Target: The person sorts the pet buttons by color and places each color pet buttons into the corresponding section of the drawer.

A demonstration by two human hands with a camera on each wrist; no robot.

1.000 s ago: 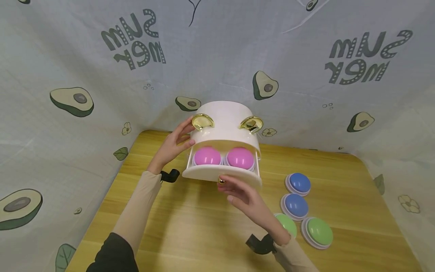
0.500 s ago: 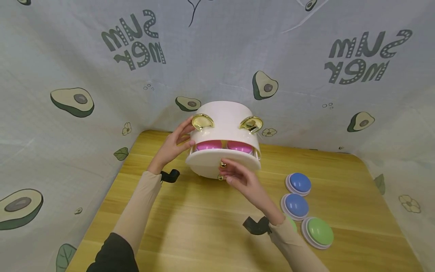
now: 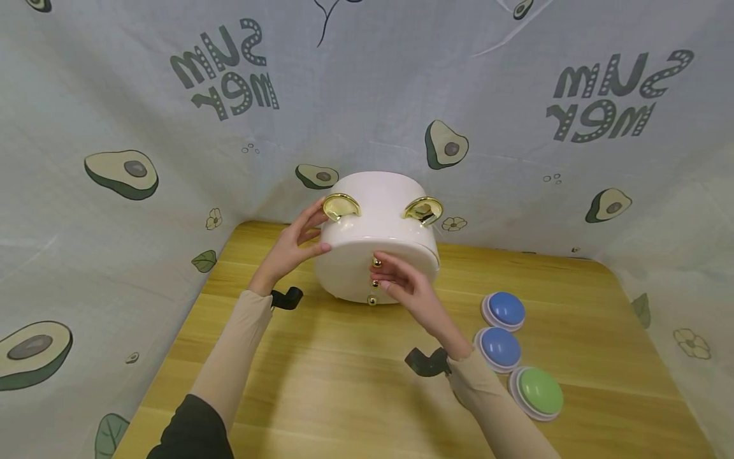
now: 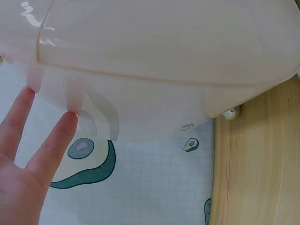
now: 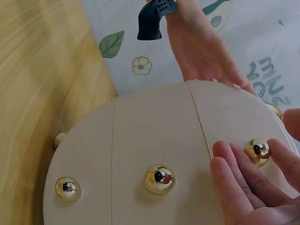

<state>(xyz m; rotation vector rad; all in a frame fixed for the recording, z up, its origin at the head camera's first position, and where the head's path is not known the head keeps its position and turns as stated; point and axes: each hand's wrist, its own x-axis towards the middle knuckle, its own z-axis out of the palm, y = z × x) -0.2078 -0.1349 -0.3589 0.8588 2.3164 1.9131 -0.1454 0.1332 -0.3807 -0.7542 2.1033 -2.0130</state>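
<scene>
Beige-sleeved, the left hand [image 3: 289, 250] rests spread fingers against the white box [image 3: 378, 217] on the wooden surface [image 3: 338, 382] (its drawers flush); the right hand's [image 3: 415, 296] loosely extended fingers straddle the top gold knob [image 5: 257, 153]; two blue domes [image 3: 507, 308] lie farther right.

Right hand [image 5: 265, 199] at a gold knob [image 5: 256, 151], other knobs [image 5: 160, 179] alongside, pale box [image 5: 157, 126], left hand [image 5: 201, 49] at its edge

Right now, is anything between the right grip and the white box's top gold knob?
Nothing visible: the right grip has fingers either side of the top gold knob. The two blue buttons lie off to the right, out of the way.
</scene>
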